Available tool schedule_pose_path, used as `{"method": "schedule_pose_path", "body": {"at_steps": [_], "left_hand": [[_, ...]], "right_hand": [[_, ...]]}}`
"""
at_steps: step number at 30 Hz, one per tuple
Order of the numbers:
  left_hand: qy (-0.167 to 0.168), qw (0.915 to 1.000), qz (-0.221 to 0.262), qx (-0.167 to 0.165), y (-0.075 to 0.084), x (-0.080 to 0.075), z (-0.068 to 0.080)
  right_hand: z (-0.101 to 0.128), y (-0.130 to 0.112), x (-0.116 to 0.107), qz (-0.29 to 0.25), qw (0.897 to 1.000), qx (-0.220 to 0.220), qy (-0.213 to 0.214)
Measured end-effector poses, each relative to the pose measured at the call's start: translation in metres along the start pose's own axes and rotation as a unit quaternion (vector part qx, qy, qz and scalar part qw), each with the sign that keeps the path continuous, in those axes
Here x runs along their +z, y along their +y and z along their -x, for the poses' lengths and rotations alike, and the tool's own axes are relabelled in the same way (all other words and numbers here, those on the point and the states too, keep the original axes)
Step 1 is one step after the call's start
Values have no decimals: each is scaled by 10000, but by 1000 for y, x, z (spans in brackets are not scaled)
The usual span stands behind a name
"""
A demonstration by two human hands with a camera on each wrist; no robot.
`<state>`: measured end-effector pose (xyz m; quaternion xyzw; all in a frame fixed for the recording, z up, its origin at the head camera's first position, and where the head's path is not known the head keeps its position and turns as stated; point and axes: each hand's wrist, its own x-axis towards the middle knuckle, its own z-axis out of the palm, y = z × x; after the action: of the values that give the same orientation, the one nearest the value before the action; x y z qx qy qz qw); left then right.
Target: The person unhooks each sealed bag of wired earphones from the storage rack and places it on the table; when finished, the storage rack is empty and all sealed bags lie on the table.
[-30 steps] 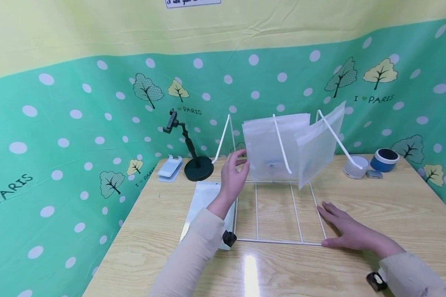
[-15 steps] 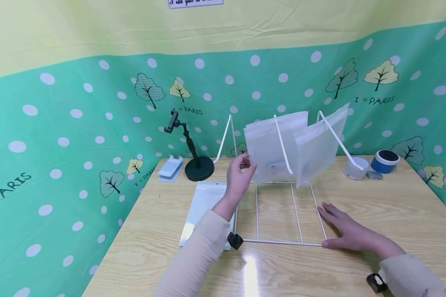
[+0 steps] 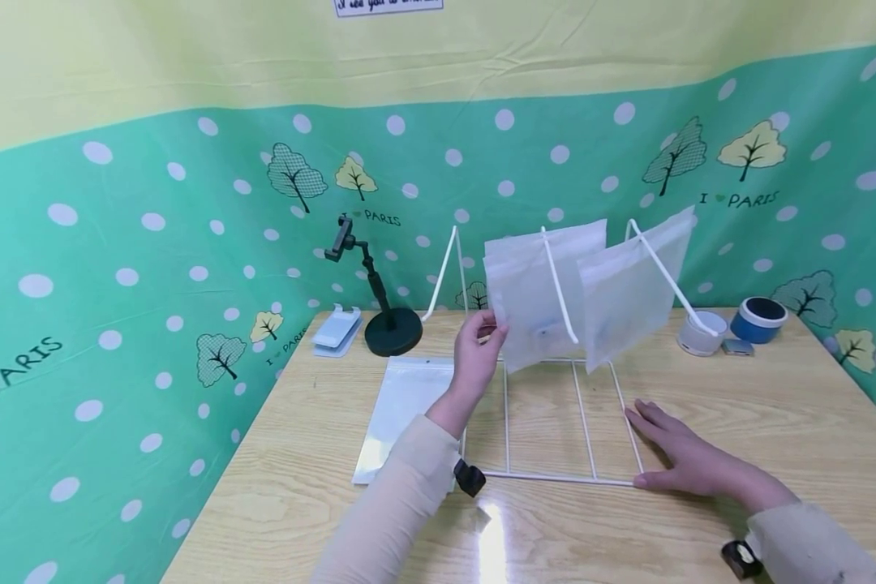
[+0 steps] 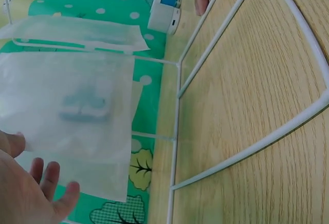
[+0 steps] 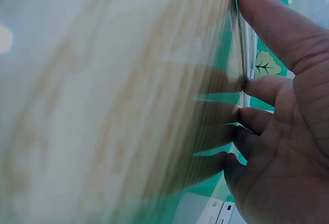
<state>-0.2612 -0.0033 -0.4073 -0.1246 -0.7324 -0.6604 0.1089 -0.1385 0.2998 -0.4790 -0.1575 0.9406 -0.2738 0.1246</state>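
Note:
A white wire rack point(image 3: 580, 422) lies with its base flat on the wooden table, its angled prongs rising at the back. Two frosted plastic bags point(image 3: 540, 284) hang on the middle and right prongs; a small dark-and-white item shows faintly through one bag point(image 4: 31, 85) in the left wrist view. My left hand point(image 3: 476, 357) pinches the left edge of the middle bag, its lower fingers loosely bent. My right hand point(image 3: 682, 454) rests on the table, fingers extended, touching the rack's right front corner.
Another bag point(image 3: 401, 405) lies flat left of the rack, partly under my left sleeve. Behind it stand a light-blue folding stand point(image 3: 336, 331) and a black phone holder point(image 3: 390, 328). A white round container point(image 3: 701, 334), blue jar point(image 3: 757, 320) and small grey item point(image 3: 737, 347) sit at back right.
My left hand has come rightward and slightly nearer, onto the middle bag's edge. That bag has tilted and its lower part swung right. The right hand stays put.

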Motion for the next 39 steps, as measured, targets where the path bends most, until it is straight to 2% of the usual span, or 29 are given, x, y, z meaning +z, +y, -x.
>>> {"method": "schedule_pose_path", "body": {"at_steps": [4,8,11,17,20,27,39], "left_hand": [[-117,9997,225,-23,3,-3,1],[-354,9987,338,165,22,-11,7],[-547,9974,189,432,34,-17,12],[-840,9918,-316,905,39,-24,16],[-824,9884,-595,1128,40,-27,17],[-674,9840,-870,1405,11,-29,10],[-538,9635,-1398,2219,15,-40,23]], "right_hand": [[0,0,-1,25,10000,-33,4],[0,-1,-2,51,10000,-1,39],[0,-2,-3,46,10000,-38,40],[1,-3,-2,60,10000,-68,32],[0,-3,-2,72,9999,-100,55],[0,-2,-2,56,9999,-149,40],[1,0,0,81,9998,-155,82]]}}
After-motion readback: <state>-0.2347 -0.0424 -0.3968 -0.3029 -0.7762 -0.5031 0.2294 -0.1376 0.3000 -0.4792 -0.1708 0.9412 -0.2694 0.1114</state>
